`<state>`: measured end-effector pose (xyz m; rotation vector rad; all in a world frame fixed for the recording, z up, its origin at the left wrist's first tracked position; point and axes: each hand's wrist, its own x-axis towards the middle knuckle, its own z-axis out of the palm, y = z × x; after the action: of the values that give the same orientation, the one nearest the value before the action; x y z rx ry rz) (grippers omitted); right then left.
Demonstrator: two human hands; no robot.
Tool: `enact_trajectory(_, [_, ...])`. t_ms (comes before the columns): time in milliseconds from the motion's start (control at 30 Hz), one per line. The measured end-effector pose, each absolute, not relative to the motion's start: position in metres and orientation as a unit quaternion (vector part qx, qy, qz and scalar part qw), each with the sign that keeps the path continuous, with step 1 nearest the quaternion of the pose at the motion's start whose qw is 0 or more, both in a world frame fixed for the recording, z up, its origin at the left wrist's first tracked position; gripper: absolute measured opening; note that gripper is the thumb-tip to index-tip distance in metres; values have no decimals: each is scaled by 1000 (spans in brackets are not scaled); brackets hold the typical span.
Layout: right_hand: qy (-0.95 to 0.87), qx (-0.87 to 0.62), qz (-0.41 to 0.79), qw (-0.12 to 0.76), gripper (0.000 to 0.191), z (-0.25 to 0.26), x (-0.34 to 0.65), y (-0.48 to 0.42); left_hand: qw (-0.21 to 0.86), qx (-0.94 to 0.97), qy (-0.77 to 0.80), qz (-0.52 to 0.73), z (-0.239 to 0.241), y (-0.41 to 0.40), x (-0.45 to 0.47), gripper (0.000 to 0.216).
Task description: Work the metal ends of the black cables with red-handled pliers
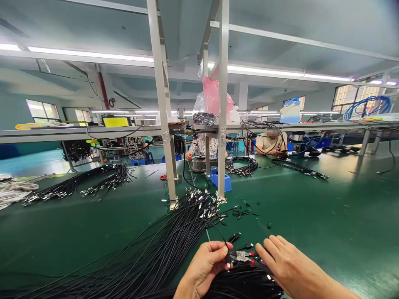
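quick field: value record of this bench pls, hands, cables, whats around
left hand: pinches one black cable near its end
right hand: rests on red-handled pliers, fingers spread
cable pile: fans across green table
blue bin: beside white post
cable bundle: far left
pink bag: on shelf
people: seated across the table

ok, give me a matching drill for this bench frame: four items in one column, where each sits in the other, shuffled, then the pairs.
Items:
1. left hand
2. right hand
3. blue bin
4. pink bag

Places:
A. up on the overhead shelf
B. pinching one black cable end
C. on the green table at the foot of the white post
D. fingers over red-handled cutters

Pairs: 1-B, 2-D, 3-C, 4-A
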<state>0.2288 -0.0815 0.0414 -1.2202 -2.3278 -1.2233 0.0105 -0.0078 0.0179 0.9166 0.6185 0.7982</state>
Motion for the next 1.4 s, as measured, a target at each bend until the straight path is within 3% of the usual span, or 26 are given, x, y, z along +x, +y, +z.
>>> enact_trajectory(333, [-799,-515,-263,162,18,10,238,-89,788,338,299,418,13,-4,11,29])
enact_trajectory(633, [-790,-482,-295,237,33,21,230,-95,774,350,283,445,21,-8,11,32])
enact_trajectory(867, [-794,-500,-264,224,34,11,227,-92,767,366,271,452,21,-8,12,37])
enact_trajectory(1167, [-761,-483,-390,187,40,5,219,-86,741,387,272,476,16,-7,17,42])
enact_trajectory(1400, [-793,-481,-293,233,30,7,213,-90,735,399,243,492,18,-10,18,45])
